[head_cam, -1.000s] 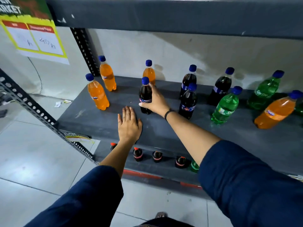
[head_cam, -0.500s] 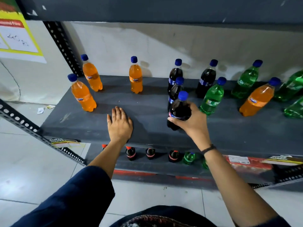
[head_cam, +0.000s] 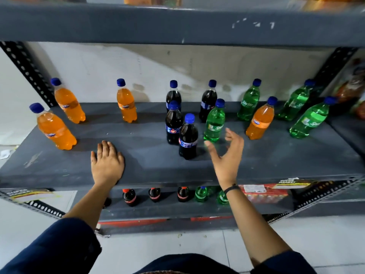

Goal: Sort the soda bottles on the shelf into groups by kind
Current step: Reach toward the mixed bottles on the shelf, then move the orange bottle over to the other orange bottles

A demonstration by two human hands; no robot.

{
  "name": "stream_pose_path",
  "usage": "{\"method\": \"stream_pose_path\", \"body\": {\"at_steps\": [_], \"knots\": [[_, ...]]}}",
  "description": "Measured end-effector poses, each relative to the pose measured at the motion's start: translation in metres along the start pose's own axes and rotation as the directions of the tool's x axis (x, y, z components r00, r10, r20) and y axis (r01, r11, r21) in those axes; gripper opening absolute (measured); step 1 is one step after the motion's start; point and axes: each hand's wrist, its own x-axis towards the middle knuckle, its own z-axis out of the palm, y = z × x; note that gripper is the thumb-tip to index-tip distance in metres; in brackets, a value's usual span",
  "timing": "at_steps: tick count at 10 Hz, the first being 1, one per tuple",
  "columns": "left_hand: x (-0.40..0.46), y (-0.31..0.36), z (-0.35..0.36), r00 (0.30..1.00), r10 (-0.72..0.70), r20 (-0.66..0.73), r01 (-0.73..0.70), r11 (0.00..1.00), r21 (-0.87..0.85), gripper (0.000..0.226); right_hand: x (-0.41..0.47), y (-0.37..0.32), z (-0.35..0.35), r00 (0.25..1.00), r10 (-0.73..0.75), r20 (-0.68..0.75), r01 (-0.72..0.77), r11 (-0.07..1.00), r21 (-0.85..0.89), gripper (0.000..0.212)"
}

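Note:
On the grey shelf (head_cam: 150, 159) stand blue-capped soda bottles. Three orange ones (head_cam: 56, 128) are at the left, and a fourth orange bottle (head_cam: 260, 119) stands among the green ones at the right. Several dark cola bottles cluster in the middle; the nearest cola bottle (head_cam: 188, 138) stands upright by itself. A green bottle (head_cam: 214, 122) is just right of them, and more green bottles (head_cam: 308, 120) are farther right. My left hand (head_cam: 107, 163) lies flat on the shelf. My right hand (head_cam: 228, 155) hovers open just right of the nearest cola bottle, holding nothing.
A grey shelf board (head_cam: 177, 24) hangs low overhead. Perforated black uprights (head_cam: 25, 70) frame both ends. The lower shelf holds red-capped cola bottles (head_cam: 129, 196), green bottles (head_cam: 200, 193) and a red package (head_cam: 264, 192). White tiled floor lies below.
My right hand carried a cola bottle from the left to the front of the cola cluster, set it down and let go. The view has shifted right. My left hand stayed flat.

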Motion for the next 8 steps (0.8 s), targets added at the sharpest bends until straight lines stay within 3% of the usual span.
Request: {"method": "stream_pose_path", "body": {"at_steps": [1,2,3,4,6,8], "knots": [[0.0,0.001,0.0,1.0,-0.001,-0.004,0.001,1.0,-0.008,0.056,0.021,0.024,-0.015,0.961,0.08,-0.265,-0.077,0.997,0.022,0.073],[0.0,0.003,0.0,1.0,-0.008,0.007,0.008,1.0,-0.012,0.055,0.084,0.059,-0.034,0.888,0.321,-0.328,-0.334,0.942,0.017,0.097],[0.0,0.002,0.0,1.0,-0.01,0.01,0.01,1.0,-0.006,0.055,0.117,0.074,-0.046,0.889,0.404,-0.216,-0.414,0.91,-0.001,0.095],[0.001,0.0,0.0,1.0,-0.012,0.019,0.012,1.0,-0.011,0.055,0.126,0.078,-0.055,0.879,0.454,-0.148,-0.466,0.883,-0.056,0.063],[0.002,0.001,-0.001,1.0,0.0,0.014,0.0,1.0,-0.008,0.056,0.051,0.052,-0.058,0.941,0.263,-0.211,-0.304,0.933,-0.193,0.046],[-0.001,0.006,-0.003,1.0,-0.002,0.009,0.002,1.0,-0.008,0.056,-0.044,0.007,-0.027,0.988,0.13,-0.086,-0.145,0.969,-0.201,0.046]]}}
